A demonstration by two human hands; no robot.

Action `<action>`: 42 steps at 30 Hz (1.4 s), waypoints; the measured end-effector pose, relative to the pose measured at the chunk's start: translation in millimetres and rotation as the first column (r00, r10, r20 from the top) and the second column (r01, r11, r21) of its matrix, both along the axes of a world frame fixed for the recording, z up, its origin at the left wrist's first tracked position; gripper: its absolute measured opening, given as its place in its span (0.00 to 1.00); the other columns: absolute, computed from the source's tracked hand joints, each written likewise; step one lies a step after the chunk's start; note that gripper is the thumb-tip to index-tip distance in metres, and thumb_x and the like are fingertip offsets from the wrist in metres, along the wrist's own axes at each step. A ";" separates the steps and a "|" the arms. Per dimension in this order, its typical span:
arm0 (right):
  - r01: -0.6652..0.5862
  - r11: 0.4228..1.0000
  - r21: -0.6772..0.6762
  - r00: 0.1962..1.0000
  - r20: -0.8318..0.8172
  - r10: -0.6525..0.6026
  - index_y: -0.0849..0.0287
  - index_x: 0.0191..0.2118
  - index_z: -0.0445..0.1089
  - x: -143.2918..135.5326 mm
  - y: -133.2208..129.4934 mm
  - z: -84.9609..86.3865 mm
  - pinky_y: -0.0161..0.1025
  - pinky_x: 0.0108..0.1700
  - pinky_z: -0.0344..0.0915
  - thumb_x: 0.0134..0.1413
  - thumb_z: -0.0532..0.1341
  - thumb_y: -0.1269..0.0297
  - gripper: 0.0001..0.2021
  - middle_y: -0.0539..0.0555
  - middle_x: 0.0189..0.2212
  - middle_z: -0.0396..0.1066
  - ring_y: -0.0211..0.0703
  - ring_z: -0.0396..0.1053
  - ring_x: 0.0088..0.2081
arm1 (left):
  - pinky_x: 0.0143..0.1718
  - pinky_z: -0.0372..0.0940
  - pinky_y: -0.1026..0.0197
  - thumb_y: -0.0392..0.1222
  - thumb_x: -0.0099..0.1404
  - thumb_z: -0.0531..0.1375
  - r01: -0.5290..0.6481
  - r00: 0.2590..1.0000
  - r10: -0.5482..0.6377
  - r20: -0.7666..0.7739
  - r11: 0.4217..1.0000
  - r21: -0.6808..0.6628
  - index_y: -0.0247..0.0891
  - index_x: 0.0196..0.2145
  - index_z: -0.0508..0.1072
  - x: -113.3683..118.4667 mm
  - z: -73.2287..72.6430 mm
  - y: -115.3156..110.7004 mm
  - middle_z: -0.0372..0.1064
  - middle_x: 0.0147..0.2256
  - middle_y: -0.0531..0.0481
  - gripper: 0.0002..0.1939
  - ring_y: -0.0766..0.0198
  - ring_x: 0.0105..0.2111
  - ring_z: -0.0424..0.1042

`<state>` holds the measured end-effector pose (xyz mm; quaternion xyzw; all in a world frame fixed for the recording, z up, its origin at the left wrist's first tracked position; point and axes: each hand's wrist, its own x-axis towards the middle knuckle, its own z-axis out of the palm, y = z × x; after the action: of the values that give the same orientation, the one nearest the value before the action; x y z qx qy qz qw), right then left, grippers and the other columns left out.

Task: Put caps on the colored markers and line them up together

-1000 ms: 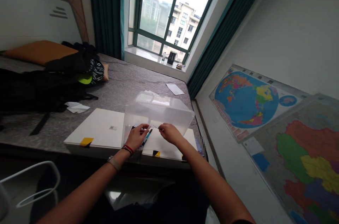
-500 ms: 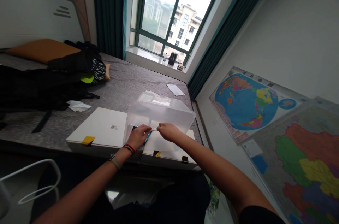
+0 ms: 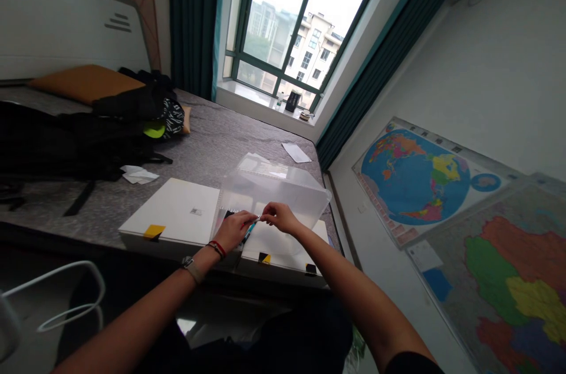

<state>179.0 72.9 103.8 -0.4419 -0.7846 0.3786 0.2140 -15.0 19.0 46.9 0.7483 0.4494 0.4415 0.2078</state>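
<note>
My left hand (image 3: 235,230) and my right hand (image 3: 280,217) meet over two white boxes, fingertips pinched. Between them is a thin pale pen-like thing (image 3: 259,218), too small to make out clearly. Just under my left fingers lie a blue pen (image 3: 249,232) and other slim dark items, partly hidden by that hand. A row of thin pointed sticks (image 3: 230,212) shows behind my left hand. A clear plastic bin (image 3: 287,191), tipped on its side, stands right behind both hands. The left white box (image 3: 170,206) and right white box (image 3: 283,249) carry yellow and black tape.
The boxes rest at the front edge of a grey mattress (image 3: 221,138). Crumpled tissue (image 3: 139,174), a white sheet (image 3: 296,153) and a black bag (image 3: 88,144) lie on it. A white cable (image 3: 73,268) loops at lower left. Maps (image 3: 415,173) hang on the right wall.
The view has shifted slightly, so the room appears a little further right. My right hand has turned and its fingers have loosened from a fist into a pinch, closer to the left fingertips.
</note>
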 end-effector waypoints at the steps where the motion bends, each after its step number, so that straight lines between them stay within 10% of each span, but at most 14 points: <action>1: 0.002 0.999 -0.039 1.000 -0.019 -0.003 0.61 0.30 0.71 0.0 2.2 -2.9 0.31 0.27 0.64 0.48 0.67 0.61 0.09 0.50 0.22 0.73 0.35 0.70 0.23 | 0.43 0.66 0.59 0.41 0.66 0.52 0.008 1.000 -0.008 -0.016 1.000 0.003 0.43 0.43 0.77 -0.1 -1.1 -0.2 0.74 0.40 0.47 0.14 0.59 0.40 0.73; 10: 0.064 0.941 -0.332 0.979 -0.162 -0.124 0.62 0.29 0.68 -0.9 3.8 -5.0 0.32 0.22 0.68 0.44 0.69 0.61 0.12 0.50 0.21 0.72 0.35 0.69 0.20 | 0.43 0.66 0.60 0.43 0.68 0.51 0.012 0.995 -0.013 -0.097 1.000 -0.004 0.44 0.45 0.76 4.2 -0.5 -1.9 0.73 0.40 0.46 0.15 0.59 0.39 0.73; 23: 0.229 0.953 -0.200 0.922 -0.270 -0.278 0.59 0.31 0.63 -6.1 -8.8 -17.3 0.32 0.18 0.67 0.46 0.66 0.52 0.16 0.47 0.22 0.68 0.36 0.69 0.16 | 0.36 0.63 0.62 0.47 0.67 0.53 -0.033 0.990 0.033 -0.136 0.999 0.000 0.45 0.40 0.76 20.3 15.8 -8.5 0.70 0.35 0.48 0.12 0.63 0.32 0.71; 30: 0.148 0.978 -0.146 0.940 -0.288 -0.185 0.59 0.39 0.68 10.9 -24.9 -3.2 0.36 0.28 0.72 0.47 0.66 0.57 0.15 0.54 0.34 0.72 0.42 0.75 0.33 | 0.37 0.64 0.61 0.46 0.67 0.53 -0.057 0.996 0.057 -0.067 0.998 0.003 0.42 0.42 0.76 13.6 13.3 -3.4 0.70 0.34 0.47 0.14 0.62 0.31 0.70; 42: 0.216 0.976 0.013 0.971 -0.110 -0.213 0.60 0.28 0.71 18.5 -32.2 -3.7 0.32 0.27 0.65 0.58 0.56 0.49 0.19 0.51 0.19 0.71 0.37 0.70 0.21 | 0.38 0.65 0.61 0.50 0.67 0.54 -0.008 1.000 0.008 -0.004 0.999 0.036 0.41 0.42 0.76 11.9 13.0 -5.6 0.72 0.35 0.47 0.16 0.61 0.34 0.72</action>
<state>197.4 40.7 100.2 -0.5003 -0.7242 0.3667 0.3012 -3.1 13.4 59.9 0.7510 0.4449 0.4487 0.1916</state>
